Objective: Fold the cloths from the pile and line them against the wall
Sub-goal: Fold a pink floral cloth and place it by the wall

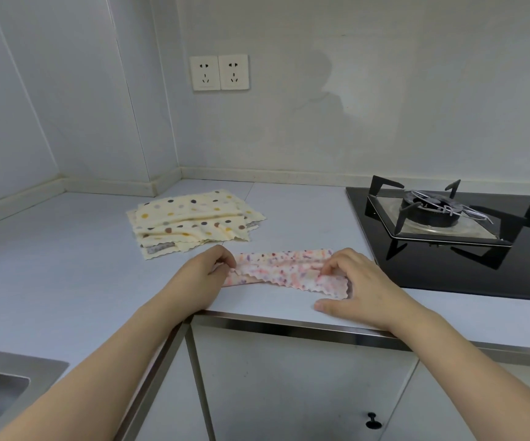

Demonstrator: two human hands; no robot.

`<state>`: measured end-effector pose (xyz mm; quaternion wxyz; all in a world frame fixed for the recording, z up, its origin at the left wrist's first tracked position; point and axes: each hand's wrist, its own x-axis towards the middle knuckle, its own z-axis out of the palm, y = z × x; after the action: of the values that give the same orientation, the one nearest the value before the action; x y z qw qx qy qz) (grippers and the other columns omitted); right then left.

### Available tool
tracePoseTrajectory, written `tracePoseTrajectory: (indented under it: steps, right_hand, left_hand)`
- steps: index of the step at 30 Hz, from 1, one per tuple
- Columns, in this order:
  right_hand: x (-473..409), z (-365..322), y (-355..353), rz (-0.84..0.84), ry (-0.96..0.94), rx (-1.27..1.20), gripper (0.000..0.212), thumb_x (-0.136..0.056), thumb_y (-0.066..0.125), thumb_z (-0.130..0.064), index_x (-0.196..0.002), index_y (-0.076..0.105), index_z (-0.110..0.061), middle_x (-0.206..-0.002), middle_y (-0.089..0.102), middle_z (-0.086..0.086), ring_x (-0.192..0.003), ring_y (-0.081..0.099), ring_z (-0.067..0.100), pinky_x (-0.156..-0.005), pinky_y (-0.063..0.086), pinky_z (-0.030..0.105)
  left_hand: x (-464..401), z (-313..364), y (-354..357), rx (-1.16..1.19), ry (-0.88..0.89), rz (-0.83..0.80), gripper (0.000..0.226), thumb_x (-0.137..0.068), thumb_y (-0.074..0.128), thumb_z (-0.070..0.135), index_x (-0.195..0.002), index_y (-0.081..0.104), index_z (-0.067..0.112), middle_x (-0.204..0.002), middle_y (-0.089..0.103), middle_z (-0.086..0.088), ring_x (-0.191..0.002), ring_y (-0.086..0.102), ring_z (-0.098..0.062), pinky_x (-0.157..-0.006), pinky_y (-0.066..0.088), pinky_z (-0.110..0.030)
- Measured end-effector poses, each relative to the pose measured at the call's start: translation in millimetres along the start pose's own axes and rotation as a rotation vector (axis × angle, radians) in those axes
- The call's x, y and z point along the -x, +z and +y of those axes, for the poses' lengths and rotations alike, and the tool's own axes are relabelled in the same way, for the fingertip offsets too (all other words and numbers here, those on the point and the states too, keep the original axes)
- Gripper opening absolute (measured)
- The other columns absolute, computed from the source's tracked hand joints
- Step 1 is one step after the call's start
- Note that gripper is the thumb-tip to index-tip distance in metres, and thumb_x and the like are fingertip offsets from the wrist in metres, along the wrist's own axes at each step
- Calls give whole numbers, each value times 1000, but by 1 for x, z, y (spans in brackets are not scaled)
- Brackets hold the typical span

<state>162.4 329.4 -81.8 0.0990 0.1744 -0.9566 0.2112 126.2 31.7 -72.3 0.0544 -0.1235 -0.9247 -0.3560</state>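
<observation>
A pink speckled cloth [284, 268] lies folded into a long narrow strip near the front edge of the counter. My left hand [205, 272] pinches its left end with curled fingers. My right hand [357, 283] pinches the strip's right part, thumb resting flat on the counter. Behind them lies a loose pile of cream cloths with coloured dots [190, 221], flat and slightly fanned, with a grey patterned cloth peeking out underneath.
A black gas hob [467, 246] with a burner and pan support fills the right of the pale counter [66, 268]. A steel sink [0, 396] sits at the lower left. Two wall sockets [219, 72] are above the back wall ledge [273, 175].
</observation>
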Motion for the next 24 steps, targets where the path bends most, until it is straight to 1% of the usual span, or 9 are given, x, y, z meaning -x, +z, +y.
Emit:
tracePoseTrajectory:
  steps: [2,4,7,10,13,16,19,21,24]
  right_hand:
    - [-1,1,1,18,20,-26,51,-65,62,-70,-106,47,-43,-113,42,-23,-107,43,0,-91,38,24]
    - [-1,2,1,25,45,-36,45,-71,66,-61,-108,47,-42,-113,43,-22,-106,46,1,-91,40,24]
    - [-2,4,3,36,65,-46,37,-79,66,-47,-111,51,-38,-114,45,-20,-106,49,2,-91,42,24]
    - [-3,6,4,23,68,-41,35,-78,62,-47,-110,51,-40,-113,46,-23,-110,47,1,-94,40,25]
    - [-5,7,4,-17,68,7,28,-80,60,-50,-105,53,-40,-109,47,-24,-107,45,3,-93,37,27]
    - [-7,7,6,53,60,28,14,-88,59,-40,-97,61,-28,-96,49,-22,-97,48,6,-83,37,25]
    - [-6,7,5,98,88,15,16,-94,56,-31,-95,67,-18,-89,51,-18,-89,48,6,-72,32,19]
    - [-4,7,4,98,89,-3,16,-96,54,-26,-98,67,-17,-92,53,-15,-91,50,7,-74,34,18]
    - [-3,6,3,120,88,-46,24,-97,46,-10,-107,68,-14,-102,55,-10,-98,52,7,-85,36,17]
  left_hand:
    - [-6,2,0,82,-84,4,23,-97,42,14,-93,61,26,-95,63,-3,-78,54,-25,-66,41,-26]
    - [-8,5,1,97,-126,-7,25,-97,42,13,-92,64,24,-93,63,-5,-78,51,-21,-64,39,-25]
    - [-10,7,2,77,-140,-24,29,-97,40,11,-89,64,24,-90,64,-3,-78,52,-22,-65,39,-27]
    - [-11,6,4,34,-146,-28,31,-97,38,11,-89,64,26,-97,67,-10,-79,56,-25,-68,42,-30]
    - [-7,6,3,-45,-91,-39,30,-96,37,12,-94,64,26,-102,66,-3,-91,61,-25,-76,48,-32]
    - [-1,7,-1,-74,6,-104,22,-92,46,15,-103,62,26,-94,57,11,-81,53,-6,-63,38,-19]
    - [-1,6,-3,-72,60,-131,20,-91,50,18,-105,60,28,-102,57,12,-83,52,-4,-65,35,-17]
    - [-1,4,-2,-79,64,-121,18,-93,49,20,-104,60,30,-107,57,13,-90,52,-4,-70,36,-16]
    - [-2,2,-2,23,-2,-94,13,-96,50,24,-98,62,29,-103,61,14,-93,55,-4,-72,39,-16]
